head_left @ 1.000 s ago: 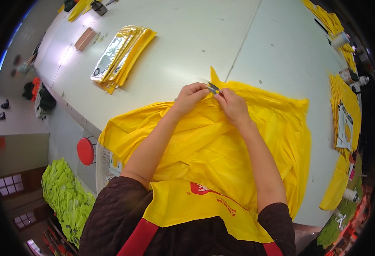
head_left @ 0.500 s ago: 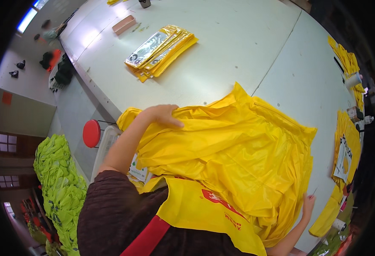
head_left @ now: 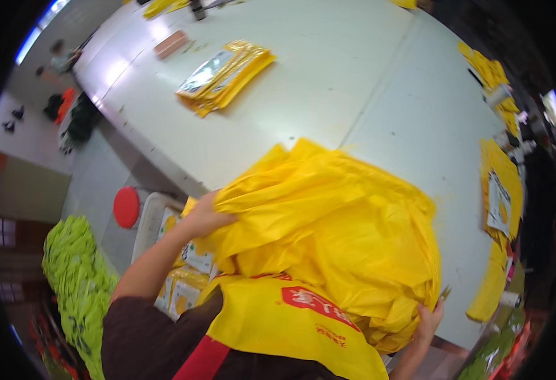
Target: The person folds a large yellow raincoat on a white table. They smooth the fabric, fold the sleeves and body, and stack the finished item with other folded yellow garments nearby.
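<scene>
A large bundle of yellow fabric (head_left: 335, 228) is gathered against my chest at the near edge of a pale table (head_left: 328, 76). My left hand (head_left: 203, 218) grips the bundle's left edge, fingers tucked under the cloth. My right hand (head_left: 430, 316) holds the bundle's lower right corner, and a small metal tool (head_left: 444, 293) sticks up from its fingers. I wear a yellow apron (head_left: 297, 323) with a red patch.
A stack of yellow packets in clear wrap (head_left: 224, 76) lies further back on the table. More yellow items (head_left: 499, 209) sit along the right edge. A red stool (head_left: 126, 207), a white crate (head_left: 154, 221) and a pile of green fabric (head_left: 75, 285) stand at my left.
My hands left the middle of the spread fabric and moved apart to its left and right edges. The cloth went from lying flat to being bunched and lifted.
</scene>
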Tool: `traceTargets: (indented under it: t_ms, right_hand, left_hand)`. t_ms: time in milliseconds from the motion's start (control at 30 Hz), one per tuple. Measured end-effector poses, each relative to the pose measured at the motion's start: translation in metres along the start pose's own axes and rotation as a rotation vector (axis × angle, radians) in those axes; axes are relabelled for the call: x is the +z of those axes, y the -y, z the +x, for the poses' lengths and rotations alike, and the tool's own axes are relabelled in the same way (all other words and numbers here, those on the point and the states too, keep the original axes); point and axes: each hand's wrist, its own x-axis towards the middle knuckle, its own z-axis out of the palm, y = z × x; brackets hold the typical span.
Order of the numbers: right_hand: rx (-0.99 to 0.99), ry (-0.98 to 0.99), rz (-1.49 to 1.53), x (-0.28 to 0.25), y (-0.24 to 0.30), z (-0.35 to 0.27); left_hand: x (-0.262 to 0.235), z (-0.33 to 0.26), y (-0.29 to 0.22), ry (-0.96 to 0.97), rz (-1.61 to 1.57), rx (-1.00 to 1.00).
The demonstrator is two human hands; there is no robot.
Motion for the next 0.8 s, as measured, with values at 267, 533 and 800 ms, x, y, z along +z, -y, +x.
traceTargets:
  t_ms: [267, 533, 800]
  right_hand:
    - [-0.653, -0.187, -0.237, -0.174, 0.155, -0.042]
    - [-0.790, -0.812, -1.037, -0.100, 0.367, 0.121]
    - [-1.121, -0.184, -0.336, 0.040, 0.225, 0.165]
  left_hand:
    - [-0.081, -0.081, -0.173, -0.376, -0.473, 0.529]
    - [-0.102, 0.110, -0.356, -0.331, -0.328, 0.916]
    - [-0.084, 0.165, -0.151, -0.335, 0.536, 0.652]
